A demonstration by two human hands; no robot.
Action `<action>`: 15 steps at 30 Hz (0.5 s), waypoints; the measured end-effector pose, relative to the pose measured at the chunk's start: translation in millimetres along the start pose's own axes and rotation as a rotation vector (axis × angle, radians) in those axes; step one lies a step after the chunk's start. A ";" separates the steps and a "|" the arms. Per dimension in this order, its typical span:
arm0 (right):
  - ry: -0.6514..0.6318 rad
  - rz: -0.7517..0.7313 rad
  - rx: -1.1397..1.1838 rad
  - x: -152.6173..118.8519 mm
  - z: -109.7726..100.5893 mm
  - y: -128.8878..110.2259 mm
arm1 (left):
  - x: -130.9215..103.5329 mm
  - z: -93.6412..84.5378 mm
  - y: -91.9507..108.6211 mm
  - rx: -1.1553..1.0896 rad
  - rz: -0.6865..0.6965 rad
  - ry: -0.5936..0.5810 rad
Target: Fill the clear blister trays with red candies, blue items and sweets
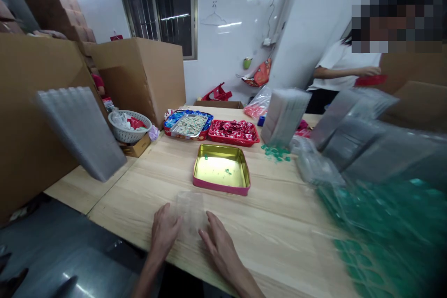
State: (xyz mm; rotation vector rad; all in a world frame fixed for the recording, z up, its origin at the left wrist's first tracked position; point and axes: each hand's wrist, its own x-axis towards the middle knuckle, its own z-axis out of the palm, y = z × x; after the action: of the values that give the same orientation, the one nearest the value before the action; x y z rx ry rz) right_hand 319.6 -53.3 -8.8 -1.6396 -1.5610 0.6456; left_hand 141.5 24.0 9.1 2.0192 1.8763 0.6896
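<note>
This looks like a small packing workshop. Big cardboard boxes (139,74) stand at the upper left of the frame, more stacked behind them. A long wooden surface (279,223) carries stacks of clear plastic trays (284,114), a red tray of wrapped sweets (233,131), a white basket (129,128) and an open gold tin (221,169). At the upper right another person (340,70) works at the same surface under bare fluorescent light

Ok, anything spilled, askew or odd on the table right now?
A few small green pieces lie loose on the wood beside a leaning stack of clear trays, and two more sit inside the open gold tin. The left hand and right hand flank a clear tray.
</note>
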 end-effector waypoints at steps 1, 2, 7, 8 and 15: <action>-0.007 0.021 0.012 4.5 1.7 -3.2 | -0.8 3.9 -0.8 -0.048 -0.006 -0.037; -0.010 0.036 0.021 8.5 3.8 -5.1 | -3.1 7.9 0.4 -0.097 0.005 -0.053; 0.028 0.061 0.083 18.1 13.5 4.6 | -19.3 19.0 17.4 -0.248 0.085 0.043; 0.037 0.067 0.105 18.8 14.0 7.7 | -20.6 18.8 19.4 -0.271 0.072 0.049; 0.001 0.032 0.101 18.0 9.6 3.5 | -25.5 16.8 14.1 -0.684 -0.312 -0.114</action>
State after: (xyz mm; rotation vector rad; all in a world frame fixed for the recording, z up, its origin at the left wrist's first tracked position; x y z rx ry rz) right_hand 316.2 -33.7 -14.5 -1.5919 -1.4806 0.7286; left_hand 161.5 -0.9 -1.3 1.2791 1.5479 0.9386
